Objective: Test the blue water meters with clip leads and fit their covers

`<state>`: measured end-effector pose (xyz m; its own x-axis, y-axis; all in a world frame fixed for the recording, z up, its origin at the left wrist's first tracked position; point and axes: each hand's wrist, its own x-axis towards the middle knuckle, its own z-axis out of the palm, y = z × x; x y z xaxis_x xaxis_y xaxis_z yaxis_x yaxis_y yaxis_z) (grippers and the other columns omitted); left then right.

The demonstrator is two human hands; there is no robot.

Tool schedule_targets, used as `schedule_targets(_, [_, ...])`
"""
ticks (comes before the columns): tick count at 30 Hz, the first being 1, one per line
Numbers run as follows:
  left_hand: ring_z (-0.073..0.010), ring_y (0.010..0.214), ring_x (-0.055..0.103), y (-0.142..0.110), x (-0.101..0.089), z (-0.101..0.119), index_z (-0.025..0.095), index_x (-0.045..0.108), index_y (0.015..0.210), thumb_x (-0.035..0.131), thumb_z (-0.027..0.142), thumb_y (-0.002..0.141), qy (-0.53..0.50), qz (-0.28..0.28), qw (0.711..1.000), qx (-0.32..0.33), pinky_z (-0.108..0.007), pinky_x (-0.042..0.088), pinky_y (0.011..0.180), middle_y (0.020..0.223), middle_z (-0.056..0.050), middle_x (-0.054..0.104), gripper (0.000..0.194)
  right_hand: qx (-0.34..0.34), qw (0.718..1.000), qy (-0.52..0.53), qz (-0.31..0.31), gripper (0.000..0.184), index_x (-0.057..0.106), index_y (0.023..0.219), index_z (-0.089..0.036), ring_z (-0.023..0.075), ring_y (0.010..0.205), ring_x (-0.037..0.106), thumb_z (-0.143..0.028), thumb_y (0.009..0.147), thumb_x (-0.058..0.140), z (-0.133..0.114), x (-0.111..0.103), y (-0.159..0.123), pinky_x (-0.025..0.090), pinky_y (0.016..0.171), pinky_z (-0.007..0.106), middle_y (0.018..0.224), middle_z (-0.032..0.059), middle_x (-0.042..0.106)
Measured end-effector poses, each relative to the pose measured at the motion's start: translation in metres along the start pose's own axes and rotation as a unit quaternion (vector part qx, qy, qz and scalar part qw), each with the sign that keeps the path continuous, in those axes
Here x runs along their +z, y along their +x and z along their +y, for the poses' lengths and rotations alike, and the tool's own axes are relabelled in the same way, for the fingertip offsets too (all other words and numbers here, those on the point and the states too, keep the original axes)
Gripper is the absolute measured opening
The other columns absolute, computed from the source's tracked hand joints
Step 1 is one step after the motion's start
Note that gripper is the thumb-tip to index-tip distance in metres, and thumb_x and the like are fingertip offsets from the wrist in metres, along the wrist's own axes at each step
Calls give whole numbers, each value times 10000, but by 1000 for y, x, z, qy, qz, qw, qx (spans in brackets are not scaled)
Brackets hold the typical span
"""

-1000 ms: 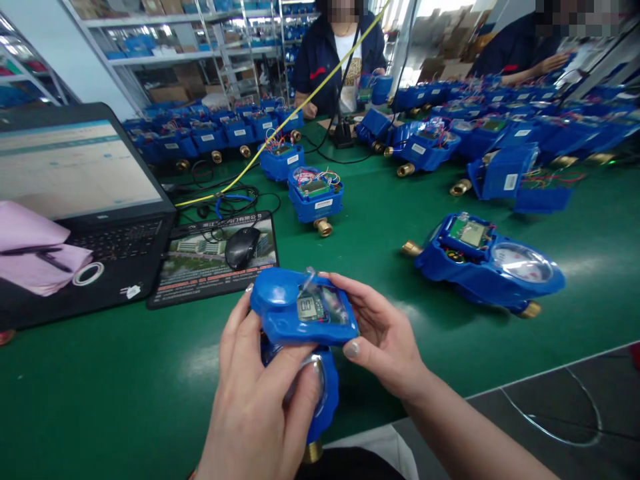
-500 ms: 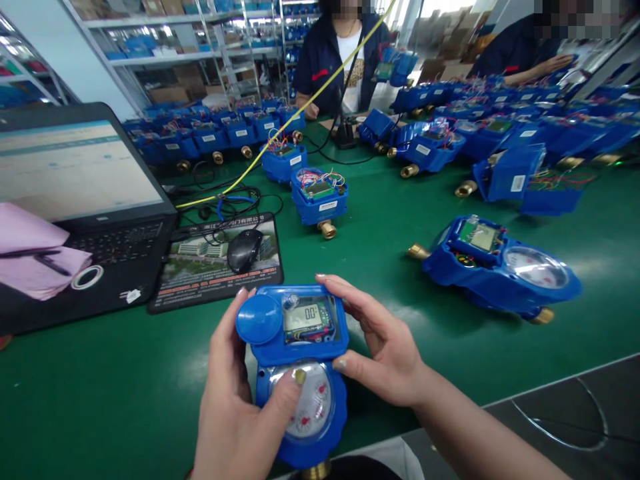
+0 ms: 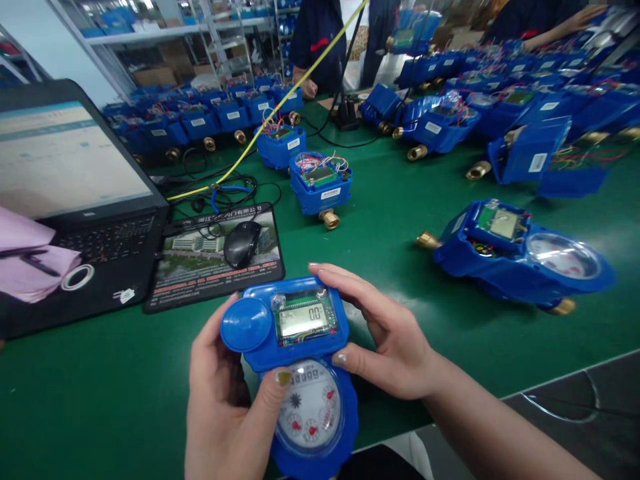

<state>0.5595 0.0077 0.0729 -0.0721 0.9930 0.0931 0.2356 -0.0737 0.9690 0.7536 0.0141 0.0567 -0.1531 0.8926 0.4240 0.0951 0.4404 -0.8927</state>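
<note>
Between my two hands is a blue water meter [image 3: 313, 407] with a round dial of red pointers and, above it, a small lit display behind a clear window. A round blue cap [image 3: 245, 325] sits at the upper left of its cover. My left hand [image 3: 235, 393] wraps the left side, the thumb lying at the dial's upper left edge. On the right side, my right hand [image 3: 385, 340] grips the cover, its thumb at the lower corner and its fingers at the top. To the right lies another water meter [image 3: 520, 250], its display part uncovered.
A laptop [image 3: 75, 173] with pink cloth and a tape roll [image 3: 77, 277] on it stands at left, beside a mouse [image 3: 243, 244] on a mouse pad [image 3: 215, 267]. Several opened meters with wires fill the back. A yellow cable [image 3: 300, 83] crosses upward. Two people stand beyond the table.
My view has tilted down. The held meter has tipped so that its dial shows more fully, and my left thumb has shifted toward the dial's upper left edge.
</note>
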Motion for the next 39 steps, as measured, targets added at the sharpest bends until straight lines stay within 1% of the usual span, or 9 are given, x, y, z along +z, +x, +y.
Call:
schedule_targets(3, [-296,1204,522,-3,3,2,317,468,1325,754,401,788,11,15,1000,19,-404,516,967,1345,-54,520,613,-7,1000,3,3,613,438,1413,-223,264,1357,364,-296,851,673,0,-1,1,304,1142,437,1443,79,433])
schedule_targets(8, [-251,1177,531,-4,3,1,325,458,1328,738,364,798,25,24,999,42,-324,509,951,1353,-34,504,601,-5,1000,3,-12,613,406,1432,-232,268,1378,326,-327,874,643,0,-2,2,283,1148,448,1478,71,383])
schedule_targets(14, [-236,1147,553,-4,4,-1,287,456,1333,731,353,811,34,23,998,51,-282,516,917,1316,-53,530,595,-11,1000,-9,-21,610,404,1433,-217,243,1379,329,-282,876,643,-3,-4,3,278,1148,394,1490,70,365])
schedule_targets(18, [-192,1149,551,-4,5,2,291,431,1356,698,318,848,41,16,995,87,-212,502,906,1311,-33,528,574,-14,1000,-8,-19,610,401,1437,-218,239,1383,324,-285,879,637,-3,-4,4,280,1146,388,1495,70,355])
schedule_targets(22, [-186,1192,509,-4,4,3,292,382,1397,652,323,888,65,9,989,131,-209,465,958,1366,-32,465,577,-19,1000,-11,-21,617,392,1444,-208,232,1387,317,-291,883,634,-2,-3,5,279,1147,367,1498,74,349])
schedule_targets(27, [-217,1209,503,-6,2,1,263,384,1390,620,317,914,47,-2,994,101,-253,475,968,1370,-65,466,534,-31,999,-37,-26,604,377,1450,-193,220,1386,320,-343,909,600,-1,-4,6,279,1148,372,1494,88,354])
schedule_targets(31, [-239,1183,530,-3,1,-3,251,383,1391,633,354,902,55,-3,991,122,-272,503,937,1357,-85,482,559,-54,996,-55,-33,656,380,1444,-144,223,1385,323,-386,888,631,2,-5,7,292,1146,368,1477,126,376])
schedule_targets(36, [-193,1240,476,0,3,-1,269,339,1425,612,356,921,68,-13,983,171,-206,431,992,1423,-57,414,580,-62,996,-63,-31,659,373,1447,-155,194,1390,311,-401,891,628,4,-4,8,288,1153,337,1479,116,374])
schedule_targets(39, [-178,1227,492,-1,6,4,240,341,1427,598,338,928,56,-11,988,145,-175,432,968,1397,-62,463,569,-64,995,-69,-33,674,377,1443,-141,191,1385,324,-397,880,644,3,-6,8,293,1150,327,1474,123,381])
